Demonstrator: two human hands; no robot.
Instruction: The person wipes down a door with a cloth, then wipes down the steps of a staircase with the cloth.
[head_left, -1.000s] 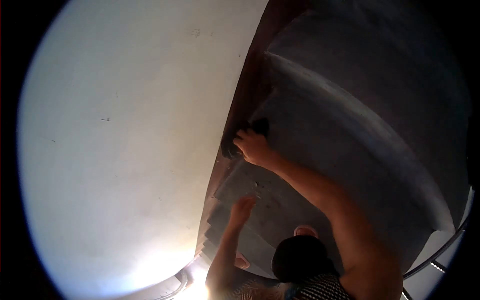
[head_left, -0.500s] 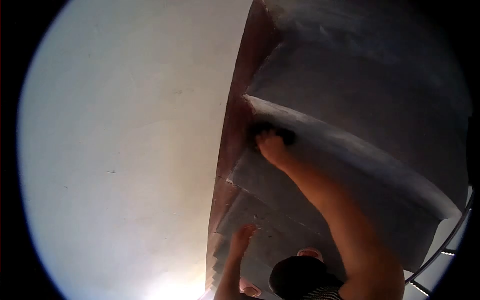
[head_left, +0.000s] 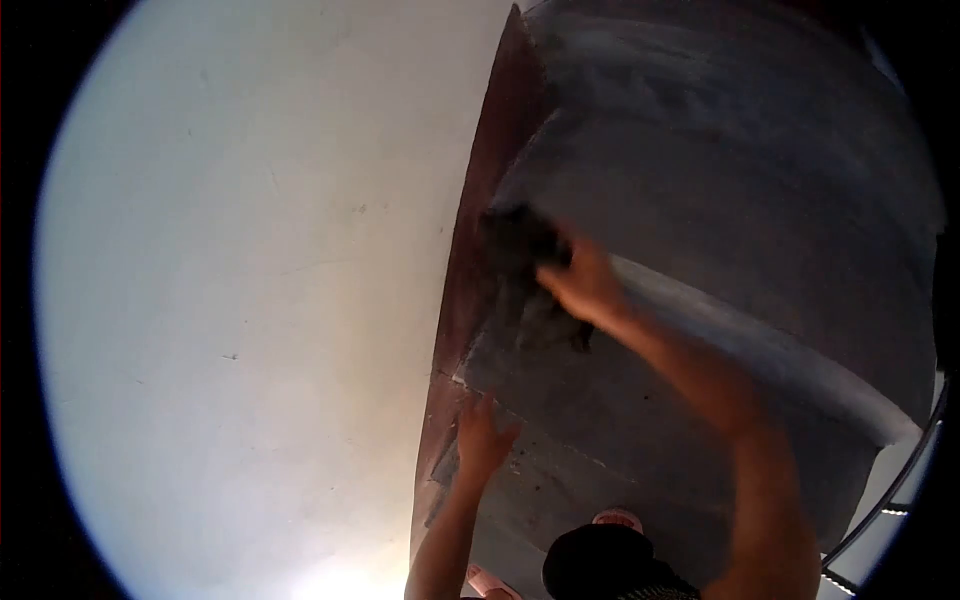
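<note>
My right hand [head_left: 585,285] grips a dark cloth [head_left: 525,245], blurred by motion, at the wall end of a grey stair step. Part of the cloth hangs down over the riser below the step's pale edge [head_left: 740,315]. Lower down and to the left, my left hand [head_left: 485,435] is empty, its fingers apart, close to the edge of a lower step and the dark red skirting [head_left: 465,290].
A pale wall [head_left: 270,250] fills the left side, with bright light at its foot. Grey steps [head_left: 720,200] rise at the upper right. A dark railing [head_left: 890,500] curves at the lower right. My feet in pink sandals [head_left: 618,519] stand on lower steps.
My right hand has moved up and to the right with the cloth, which now hangs more loosely. My left hand has risen towards the lower step's edge, its fingers spreading. The view has shifted up the stairs.
</note>
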